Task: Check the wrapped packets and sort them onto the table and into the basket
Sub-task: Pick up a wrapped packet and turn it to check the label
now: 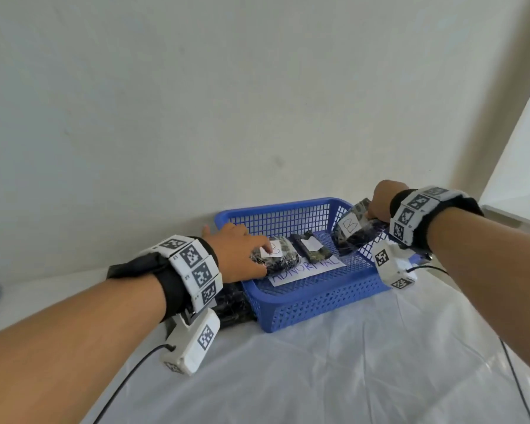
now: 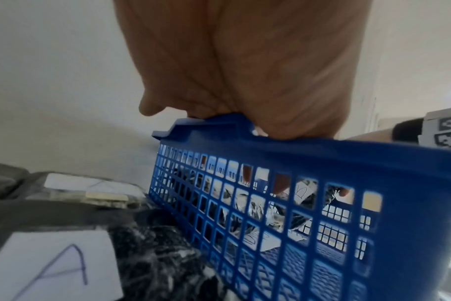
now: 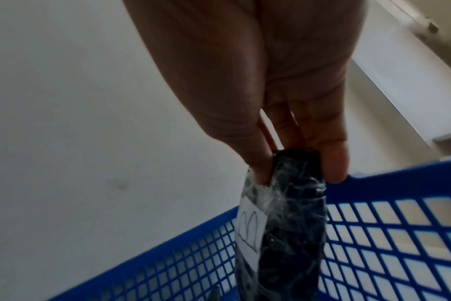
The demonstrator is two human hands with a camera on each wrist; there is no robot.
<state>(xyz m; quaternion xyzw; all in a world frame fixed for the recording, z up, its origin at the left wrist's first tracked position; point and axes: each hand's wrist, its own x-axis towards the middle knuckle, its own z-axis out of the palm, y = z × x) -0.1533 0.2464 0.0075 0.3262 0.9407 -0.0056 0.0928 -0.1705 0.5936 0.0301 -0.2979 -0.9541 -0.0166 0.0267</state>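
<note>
A blue mesh basket [image 1: 312, 304] stands on the white-covered table. On its floor lies a paper marked ABNORMAL [image 1: 311, 270]. My left hand [image 1: 263, 260] reaches over the left rim and grips a dark wrapped packet with a B label [image 1: 283, 258] lying in the basket. My right hand [image 1: 370, 214] pinches the top end of a second B-labelled packet [image 1: 354, 232], held tilted over the basket's right side; the right wrist view shows thumb and fingers clamping this packet [image 3: 291, 234]. A third packet [image 1: 311, 247] lies in the basket's middle.
Left of the basket, under my left wrist, dark packets [image 1: 233, 307] lie on the table; one carries an A label [image 2: 52, 264], another [image 2: 95, 191] sits farther back. A wall runs close behind the basket. Cables trail from both wrists.
</note>
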